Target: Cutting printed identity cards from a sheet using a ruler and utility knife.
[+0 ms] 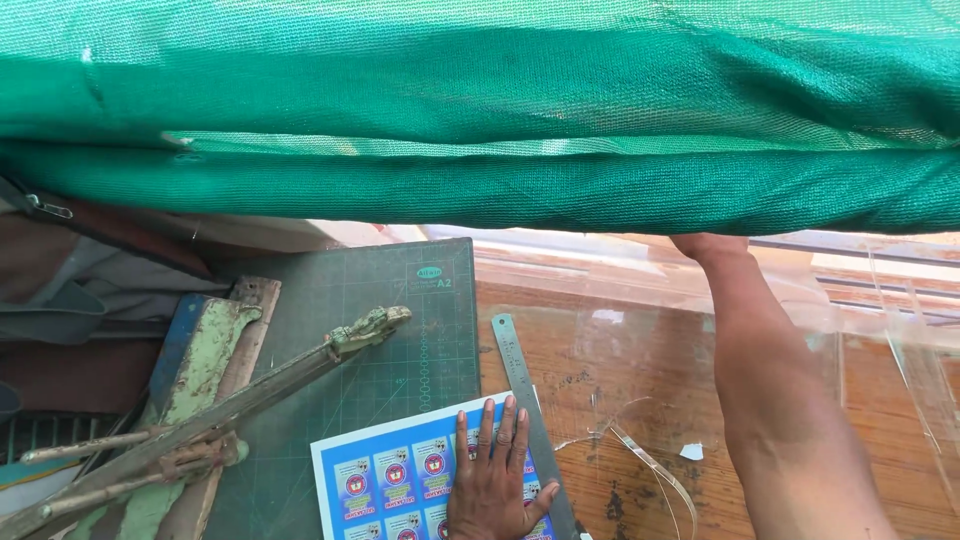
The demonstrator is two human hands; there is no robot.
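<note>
One blue sticker sheet [390, 480], flat.

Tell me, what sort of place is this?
Most likely a small print-finishing or craft workshop, perhaps open-air. A green cutting mat and steel ruler lie on a worn wooden table, the left hand presses a sheet of printed stickers, and green shade netting hangs overhead.

Green mesh netting [480, 110]; dark green gridded cutting mat [390, 330] — blue sticker sheet [400, 480] (red-white roundels).
</note>
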